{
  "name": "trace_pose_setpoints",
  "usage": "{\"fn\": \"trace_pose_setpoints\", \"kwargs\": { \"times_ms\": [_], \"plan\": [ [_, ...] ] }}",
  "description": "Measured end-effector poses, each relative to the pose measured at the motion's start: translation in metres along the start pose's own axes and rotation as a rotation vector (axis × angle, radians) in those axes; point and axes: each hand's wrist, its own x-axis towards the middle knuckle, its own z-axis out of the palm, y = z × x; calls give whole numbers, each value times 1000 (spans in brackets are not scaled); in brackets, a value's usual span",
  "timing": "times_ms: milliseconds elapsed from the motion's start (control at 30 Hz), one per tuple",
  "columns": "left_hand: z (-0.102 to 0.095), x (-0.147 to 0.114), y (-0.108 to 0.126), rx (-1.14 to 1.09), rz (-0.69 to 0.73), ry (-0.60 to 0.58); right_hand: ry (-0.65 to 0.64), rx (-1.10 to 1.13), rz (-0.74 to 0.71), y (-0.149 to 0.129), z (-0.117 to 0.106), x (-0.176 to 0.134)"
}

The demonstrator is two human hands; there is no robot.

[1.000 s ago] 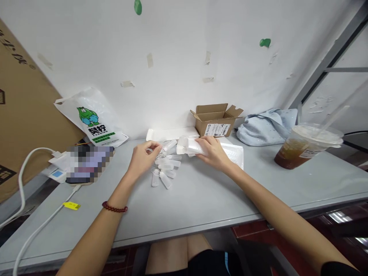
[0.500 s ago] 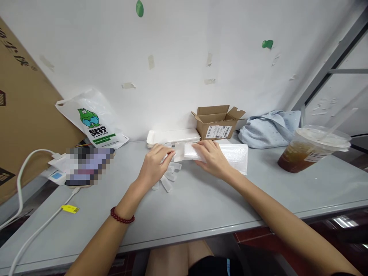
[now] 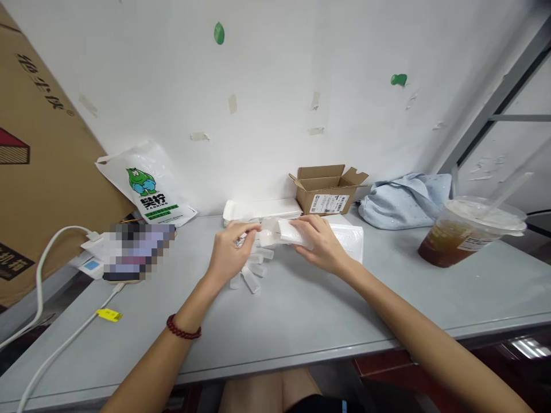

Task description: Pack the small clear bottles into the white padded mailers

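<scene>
My right hand (image 3: 322, 244) is closed round a white padded envelope (image 3: 353, 240), gripping it near its left end with the fingers over the top. Close to that end, my left hand (image 3: 228, 252) pinches the edge of a translucent, film-like piece (image 3: 269, 229) between thumb and fingers. The piece looks curved and meets the envelope's end; whether it is attached cannot be made out. Beneath and beside my left hand lies a loose pile of small translucent plastic strips (image 3: 252, 280), partly hidden by the hand.
Behind my hands lie flat white envelopes (image 3: 262, 209) and an open cardboard box (image 3: 329, 201). A light blue cloth bag (image 3: 402, 201) and an iced drink cup (image 3: 447, 238) stand right. A phone (image 3: 142, 249) with cables, a printed plastic bag (image 3: 148, 183) and a large carton (image 3: 38, 149) are left.
The translucent piece, flatter before, now looks bent between my hands. The envelope's left end has tilted a little. Both hands keep their grips, and the view has shifted slightly.
</scene>
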Motion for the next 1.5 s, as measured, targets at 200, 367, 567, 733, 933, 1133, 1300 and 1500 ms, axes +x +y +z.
{"fn": "trace_pose_setpoints", "kwargs": {
  "times_ms": [200, 367, 567, 733, 933, 1133, 1300, 1500],
  "plan": [
    [-22, 13, -42, 240, -269, 256, 25, -8, 41, 5, -1, 0],
    [-26, 21, -86, 317, -427, 93, -8, -52, 94, 11, 2, 0],
    [-11, 28, -101, 260, -394, 40, -32, -79, 117, 15, 3, 0],
    [-14, 30, -96, 158, -376, 116, -46, -88, 123, 14, 2, 0],
    [-26, 28, -70, -174, -405, 278, -99, -69, 146, 15, 3, 0],
    [-25, 25, -42, -399, -409, 329, -81, -55, 156, 16, 4, 0],
    [-10, 19, -21, -473, -429, 208, -40, -42, 123, 14, 3, 0],
    [7, 14, -8, -499, -421, 21, 17, -22, 42, 1, -1, 2]
  ]
}}
